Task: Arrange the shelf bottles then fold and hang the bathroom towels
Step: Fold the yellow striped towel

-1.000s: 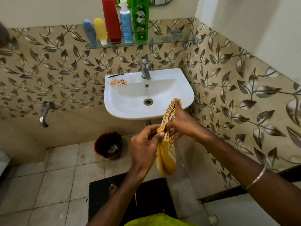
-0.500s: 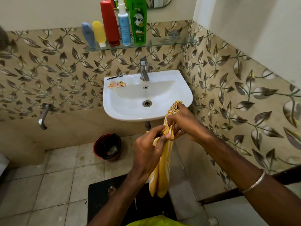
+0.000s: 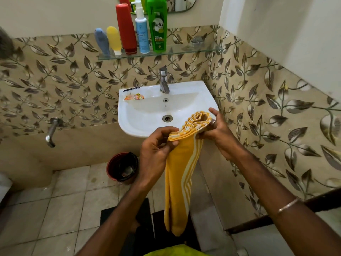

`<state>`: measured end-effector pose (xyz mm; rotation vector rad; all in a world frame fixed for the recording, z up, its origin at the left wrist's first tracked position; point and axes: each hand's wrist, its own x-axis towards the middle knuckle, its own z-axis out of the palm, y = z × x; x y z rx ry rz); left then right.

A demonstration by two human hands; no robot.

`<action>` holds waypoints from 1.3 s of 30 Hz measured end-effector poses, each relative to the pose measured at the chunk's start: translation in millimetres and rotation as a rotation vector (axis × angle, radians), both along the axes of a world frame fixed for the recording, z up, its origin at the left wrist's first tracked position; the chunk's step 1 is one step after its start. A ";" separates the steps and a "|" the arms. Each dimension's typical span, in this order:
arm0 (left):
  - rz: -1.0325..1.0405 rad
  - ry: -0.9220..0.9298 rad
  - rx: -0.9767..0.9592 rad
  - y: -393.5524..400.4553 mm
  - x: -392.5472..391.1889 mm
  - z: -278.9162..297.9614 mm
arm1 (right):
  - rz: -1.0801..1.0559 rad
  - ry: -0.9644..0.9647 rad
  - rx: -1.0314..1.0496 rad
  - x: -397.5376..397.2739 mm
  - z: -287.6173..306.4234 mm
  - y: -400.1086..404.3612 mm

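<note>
Leaf-patterned tiles line the bathroom walls, and pale tiles cover the floor below me. Nearest me hangs the towel (image 3: 181, 174), yellow with white stripes down one edge and a checked band at the top, dropping long and narrow toward the floor. My left hand (image 3: 156, 150) pinches its top hem, fingers curled round the cloth. My right hand (image 3: 216, 130) grips the bunched checked end just beside it, thumb raised. Behind them sits the white sink (image 3: 147, 115). Farther up, the glass shelf (image 3: 184, 49) carries five bottles (image 3: 157, 26) in a row.
</note>
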<state>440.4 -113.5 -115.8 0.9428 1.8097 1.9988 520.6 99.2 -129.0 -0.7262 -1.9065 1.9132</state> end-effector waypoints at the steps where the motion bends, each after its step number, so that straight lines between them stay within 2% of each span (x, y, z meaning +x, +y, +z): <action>1: -0.020 -0.021 0.020 -1.7 -2.9 2.9 | 0.071 0.023 -0.056 -0.1 -2.7 2.8; 3: -0.048 -0.061 0.069 -6.3 -9.8 9.3 | 0.155 0.054 -0.075 0.4 -3.8 1.5; 8: -0.075 -0.207 0.170 -22.7 -35.3 22.4 | 0.216 0.187 -0.135 -0.5 2.3 -7.0; 11: -0.267 -0.316 0.219 -29.0 -56.1 23.7 | 0.328 0.247 -0.229 -4.5 15.3 -18.6; 13: -0.456 -0.361 0.134 -32.1 -63.0 19.1 | 0.357 0.292 -0.284 -7.5 25.7 -25.7; 16: -0.545 -0.358 -0.106 -35.0 -60.3 7.5 | 0.343 0.349 -0.336 -10.5 42.9 -30.2; 18: -0.497 -0.335 -0.149 -33.9 -54.2 0.7 | 0.303 0.367 -0.362 -10.0 52.8 -28.4; 23: -0.305 -0.347 -0.037 -20.6 -39.7 8.4 | 0.236 0.324 -0.434 -4.7 63.4 -18.4; 26: -0.237 -0.316 0.013 -12.0 -33.9 17.7 | 0.255 0.390 -0.490 1.9 60.2 -10.0; 29: -0.131 -0.303 0.056 -3.5 -29.0 25.2 | 0.355 0.419 -0.460 10.4 49.4 -4.1; 32: -0.051 -0.311 0.094 2.5 -24.9 33.4 | 0.416 0.326 -0.420 18.4 33.8 -6.7; 35: -0.029 -0.287 0.088 2.4 -26.7 42.1 | 0.377 0.214 -0.322 19.7 19.8 -13.6; 39: -0.025 -0.357 0.038 -4.8 -37.1 49.8 | 0.270 0.193 -0.278 10.3 19.5 -25.9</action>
